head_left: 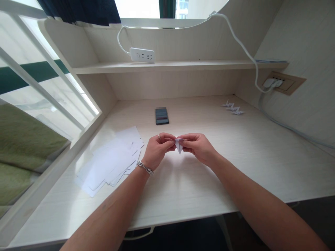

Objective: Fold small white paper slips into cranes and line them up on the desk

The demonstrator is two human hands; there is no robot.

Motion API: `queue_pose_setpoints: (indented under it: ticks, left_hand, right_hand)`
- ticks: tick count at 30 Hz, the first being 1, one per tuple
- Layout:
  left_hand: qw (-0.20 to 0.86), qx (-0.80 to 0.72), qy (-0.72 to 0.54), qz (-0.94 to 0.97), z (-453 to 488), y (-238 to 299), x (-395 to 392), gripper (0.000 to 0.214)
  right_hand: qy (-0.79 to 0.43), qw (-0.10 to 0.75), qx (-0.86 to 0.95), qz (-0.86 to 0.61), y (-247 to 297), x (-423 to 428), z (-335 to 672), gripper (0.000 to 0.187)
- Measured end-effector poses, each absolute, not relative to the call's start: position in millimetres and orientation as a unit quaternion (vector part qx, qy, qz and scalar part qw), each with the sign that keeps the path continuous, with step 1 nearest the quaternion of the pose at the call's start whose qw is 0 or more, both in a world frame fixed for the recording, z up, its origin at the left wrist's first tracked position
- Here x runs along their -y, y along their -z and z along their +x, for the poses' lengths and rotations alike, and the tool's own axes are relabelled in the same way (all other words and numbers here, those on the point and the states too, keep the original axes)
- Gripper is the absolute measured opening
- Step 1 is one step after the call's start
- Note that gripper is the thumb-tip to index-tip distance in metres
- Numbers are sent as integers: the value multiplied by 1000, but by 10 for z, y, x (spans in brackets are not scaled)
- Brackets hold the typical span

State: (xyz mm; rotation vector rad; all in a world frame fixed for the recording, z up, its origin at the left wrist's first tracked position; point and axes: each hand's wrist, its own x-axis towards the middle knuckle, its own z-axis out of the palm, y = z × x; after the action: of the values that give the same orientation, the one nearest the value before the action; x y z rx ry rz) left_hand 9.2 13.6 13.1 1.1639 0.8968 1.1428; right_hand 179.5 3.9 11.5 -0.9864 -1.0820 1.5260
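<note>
A small piece of folded white paper (179, 145) is pinched between my two hands over the middle of the desk, its narrow point facing down toward me. My left hand (160, 146), with a ring on one finger and a chain bracelet at the wrist, grips the paper's left edge between thumb and fingers. On the other side, my right hand (198, 146) closes thumb and fingers on the right edge. Parts of the paper are covered by the fingertips. Several folded paper cranes (232, 108) sit together at the back right of the desk.
Loose white sheets (112, 157) lie spread on the desk's left side. A dark phone (161, 116) rests beyond my hands. Above, a shelf (178, 66) carries a white power strip (142, 55). A white cable (243, 45) runs down to a wall socket (286, 83) at right.
</note>
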Motion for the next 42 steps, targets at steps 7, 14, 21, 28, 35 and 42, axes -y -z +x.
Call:
queue_pose_setpoints:
  ticks: [7,14,21,28,35,42]
  left_hand:
    - [604,-393,-494,487,96,-158,-121,10]
    - [632,-416,-474,452,111,-150,-115,29]
    - [594,-436,-426,525,145,-118,-83,33]
    - [482,-447,-479,582,119,-73,-138,24]
    - [368,-460,-456,667,98,-61,-110,19]
    - [387,-451,-466,655,113,-95,-84,24]
  right_hand:
    - [-626,478,459,-411,-137,-30,1806,26]
    - [-556,553,447,-431,-66,-70,1762,26]
    - [-518,598,440,-425,-63,-75,1760,35]
    - [-519,538,491,-447,-55,-86,1797,40]
    - [-484,525,545,-438,-31,-70,1784,24]
    - [-478,550,541,-419,6,-94,1769,21]
